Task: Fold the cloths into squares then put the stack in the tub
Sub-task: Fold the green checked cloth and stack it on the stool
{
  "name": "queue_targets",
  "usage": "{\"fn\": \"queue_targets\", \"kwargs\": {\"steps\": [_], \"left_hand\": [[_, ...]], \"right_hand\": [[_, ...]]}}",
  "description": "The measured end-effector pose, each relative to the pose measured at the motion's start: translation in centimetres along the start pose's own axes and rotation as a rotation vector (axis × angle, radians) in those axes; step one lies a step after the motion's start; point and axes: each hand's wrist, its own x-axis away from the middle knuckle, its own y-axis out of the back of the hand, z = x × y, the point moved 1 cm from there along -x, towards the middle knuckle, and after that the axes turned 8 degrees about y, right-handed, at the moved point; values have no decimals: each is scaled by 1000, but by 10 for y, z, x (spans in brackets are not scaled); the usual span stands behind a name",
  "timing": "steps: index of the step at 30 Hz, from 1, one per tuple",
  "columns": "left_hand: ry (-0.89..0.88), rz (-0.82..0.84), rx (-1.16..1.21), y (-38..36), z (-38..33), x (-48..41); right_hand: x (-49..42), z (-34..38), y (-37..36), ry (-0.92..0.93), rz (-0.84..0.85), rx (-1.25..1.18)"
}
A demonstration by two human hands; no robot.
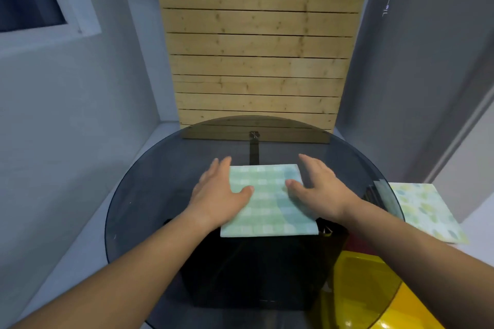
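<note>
A folded green checked cloth [267, 203] lies flat near the middle of the round smoked-glass table [149, 195]. My left hand [219, 189] lies flat on the cloth's left edge with fingers straight and the thumb on the fabric. My right hand [318, 187] lies flat on its right edge in the same way. A second cloth [425, 211] with a yellow and green print is spread out to the right, beyond the table's rim. A yellow tub [374, 299] shows through the glass at the lower right.
A black block-shaped thing [256, 270] shows under the glass below the cloth. A wooden slatted panel [256, 48] stands against the wall behind the table. Grey walls close in on the left and right, with a window frame [66, 8] at the upper left.
</note>
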Motion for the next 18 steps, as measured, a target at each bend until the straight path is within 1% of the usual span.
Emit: {"fn": "queue_targets", "kwargs": {"steps": [2, 5, 7, 10, 12, 18], "left_hand": [[92, -65, 63, 10, 1, 5], [217, 22, 202, 16, 2, 12], [237, 49, 266, 16, 2, 18], [229, 52, 321, 15, -1, 28], [224, 76, 351, 14, -3, 34], [205, 96, 461, 4, -6, 49]], "right_hand": [[5, 3, 10, -87, -74, -75], [12, 10, 16, -256, -60, -206], [19, 18, 14, -315, -13, -325], [27, 27, 8, -326, 5, -376], [32, 30, 6, -332, -18, -373], [51, 20, 10, -320, -79, -495]]}}
